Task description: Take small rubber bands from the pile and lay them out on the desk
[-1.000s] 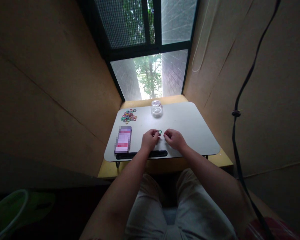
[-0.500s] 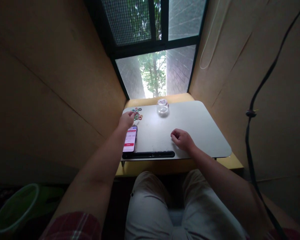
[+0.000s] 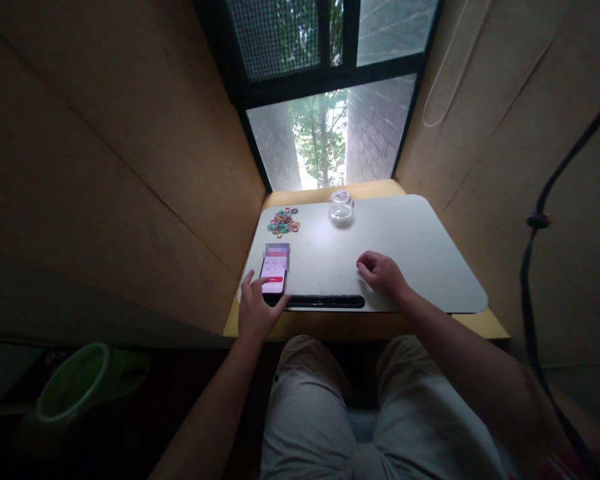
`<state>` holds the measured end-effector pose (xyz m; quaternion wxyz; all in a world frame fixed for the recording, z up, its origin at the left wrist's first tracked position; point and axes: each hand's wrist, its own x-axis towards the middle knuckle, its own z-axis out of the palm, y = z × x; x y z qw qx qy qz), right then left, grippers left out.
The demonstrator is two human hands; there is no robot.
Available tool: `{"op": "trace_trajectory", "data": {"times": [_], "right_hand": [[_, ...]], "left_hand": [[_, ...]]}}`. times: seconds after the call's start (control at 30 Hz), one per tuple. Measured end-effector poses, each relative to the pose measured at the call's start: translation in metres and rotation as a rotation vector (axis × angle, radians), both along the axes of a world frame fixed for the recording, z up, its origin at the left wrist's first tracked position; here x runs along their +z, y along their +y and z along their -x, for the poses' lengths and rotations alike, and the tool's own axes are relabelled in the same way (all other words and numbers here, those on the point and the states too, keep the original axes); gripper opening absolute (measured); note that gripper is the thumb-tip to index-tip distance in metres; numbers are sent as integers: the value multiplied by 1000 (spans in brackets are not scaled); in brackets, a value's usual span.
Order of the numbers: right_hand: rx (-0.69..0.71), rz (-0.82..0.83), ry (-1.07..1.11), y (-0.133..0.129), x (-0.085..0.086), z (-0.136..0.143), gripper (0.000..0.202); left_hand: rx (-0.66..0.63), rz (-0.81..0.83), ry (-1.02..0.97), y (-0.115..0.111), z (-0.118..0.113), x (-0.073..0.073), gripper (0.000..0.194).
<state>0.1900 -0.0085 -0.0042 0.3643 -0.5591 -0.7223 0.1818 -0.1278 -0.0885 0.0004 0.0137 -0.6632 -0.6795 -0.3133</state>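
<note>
My left hand (image 3: 261,307) is at the lower end of a phone (image 3: 275,270) with a lit screen, fingers spread, one fingertip over the screen and the thumb by the bottom corner. The phone lies on the left of the white board (image 3: 320,260). Beyond it is a pile of small coloured rings (image 3: 283,223). My right hand (image 3: 381,273) rests on the board right of centre, its fingers curled together; whatever they hold, if anything, is hidden. A clear round container (image 3: 341,211) stands near the far edge.
A black slotted strip (image 3: 325,301) runs along the board's near edge. Walls rise on both sides, with a window (image 3: 325,140) behind the board. A black cord (image 3: 527,293) hangs at the right. On the floor at lower left stands a green basket (image 3: 75,383).
My left hand has moved back from the coloured rings to the lower end of the phone, and its fingers have spread. My right hand keeps its place on the board. The view has shifted slightly.
</note>
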Motion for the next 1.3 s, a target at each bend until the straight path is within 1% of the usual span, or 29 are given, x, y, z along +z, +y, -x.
{"op": "trace_trajectory", "data": {"times": [0.1,0.2,0.4,0.63,0.77,0.97,1.03,1.1,1.13,1.23,1.3], "right_hand": [[1,-12,8,-2,0,0,13],[3,-19,15,-4,0,0,14],[15,-23,24,-3,0,0,14],[8,-25,21,-3,0,0,14],[10,-39,13,-3,1,0,13],[10,-34,20,-3,-2,-1,12],[12,-35,24,-2,-2,-1,11],[13,-36,26,-2,-3,0,11],[15,-36,25,-2,-3,0,12],[21,-37,19,-2,-2,0,13],[25,-37,14,-2,-1,0,13]], "left_hand": [[23,22,18,8,-6,2,45],[34,16,19,12,-6,2,44],[51,6,5,13,-1,0,48],[79,4,-29,15,-1,0,50],[95,20,-14,16,-1,0,51],[169,71,-19,29,5,1,54],[185,75,-4,32,2,3,57],[155,53,31,32,-7,6,57],[111,35,51,31,-15,7,56],[-99,0,71,30,-46,7,47],[-211,22,59,34,-68,6,43]]}}
